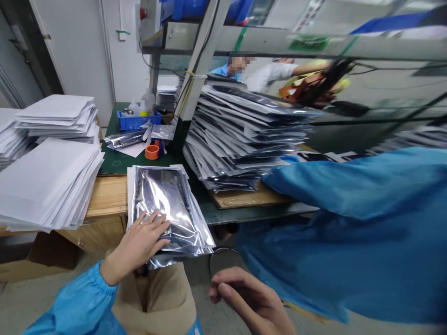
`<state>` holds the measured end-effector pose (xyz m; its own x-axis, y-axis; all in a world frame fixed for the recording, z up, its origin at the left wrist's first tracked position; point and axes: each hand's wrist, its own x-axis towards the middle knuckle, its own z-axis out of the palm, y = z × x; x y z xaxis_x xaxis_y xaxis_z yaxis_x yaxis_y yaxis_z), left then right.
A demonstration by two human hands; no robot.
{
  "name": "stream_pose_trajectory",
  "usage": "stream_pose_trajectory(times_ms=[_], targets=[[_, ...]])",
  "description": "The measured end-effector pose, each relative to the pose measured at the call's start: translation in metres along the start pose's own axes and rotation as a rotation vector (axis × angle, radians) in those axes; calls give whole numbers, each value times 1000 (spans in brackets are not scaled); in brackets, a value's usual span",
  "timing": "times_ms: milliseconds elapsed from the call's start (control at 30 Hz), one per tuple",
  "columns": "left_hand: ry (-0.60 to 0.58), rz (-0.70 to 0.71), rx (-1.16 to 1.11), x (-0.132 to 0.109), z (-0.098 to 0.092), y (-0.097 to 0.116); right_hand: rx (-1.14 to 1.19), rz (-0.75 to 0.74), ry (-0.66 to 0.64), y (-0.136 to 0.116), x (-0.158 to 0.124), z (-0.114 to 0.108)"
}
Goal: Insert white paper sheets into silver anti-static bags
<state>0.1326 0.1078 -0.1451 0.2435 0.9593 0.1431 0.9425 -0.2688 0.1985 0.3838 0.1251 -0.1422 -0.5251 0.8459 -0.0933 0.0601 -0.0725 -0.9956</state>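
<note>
My left hand (148,237) lies flat with fingers spread on a shiny silver antistatic bag (171,190). A dark flat item shows through the film. This bag is on top of a small pile of bags and white sheets at the bench edge, its near end sticking out over my lap. My right hand (253,300) is in the air to the right of the pile, apart from it. Its fingers are curled, the thumb close to the fingertips, and I see nothing in them.
White paper-like stacks (45,181) stand at left. A tall, leaning stack of silver bags (244,135) rises behind a metal post (195,70). Beyond my pile are an orange tape roll (152,151) and a blue tray (134,122). A co-worker's blue sleeve (366,186) fills the right.
</note>
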Motion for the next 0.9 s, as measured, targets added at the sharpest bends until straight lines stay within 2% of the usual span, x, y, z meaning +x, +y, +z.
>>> stream_pose_trajectory(times_ms=[67,167,267,333,433,500,600,667,767,800,833,900], targets=[[19,-21,-22,3,-2,-2,15,-27,11,2,11,-5],[175,-113,-196,5,-11,-5,94,-34,118,5,32,-8],[348,-244,-435,10,-30,-5,345,122,102,2,56,-4],[398,-291,-525,12,-44,-3,570,261,39,-4,72,1],[334,-263,-553,12,-53,1,826,350,-102,-11,93,11],[254,-229,-539,8,-51,2,841,336,-181,-13,104,19],[146,-242,-544,-3,-43,-5,765,298,-199,-12,111,27],[201,-338,-601,-12,-40,-18,752,277,-197,-10,110,28],[564,-630,-734,-23,-38,-45,737,248,-205,-7,102,23],[648,-732,-794,-25,-36,-52,734,246,-212,-6,98,20],[676,-811,-848,-27,-34,-58,734,243,-223,-6,93,19],[610,-866,-885,-31,-28,-62,752,231,-259,-8,83,17]])
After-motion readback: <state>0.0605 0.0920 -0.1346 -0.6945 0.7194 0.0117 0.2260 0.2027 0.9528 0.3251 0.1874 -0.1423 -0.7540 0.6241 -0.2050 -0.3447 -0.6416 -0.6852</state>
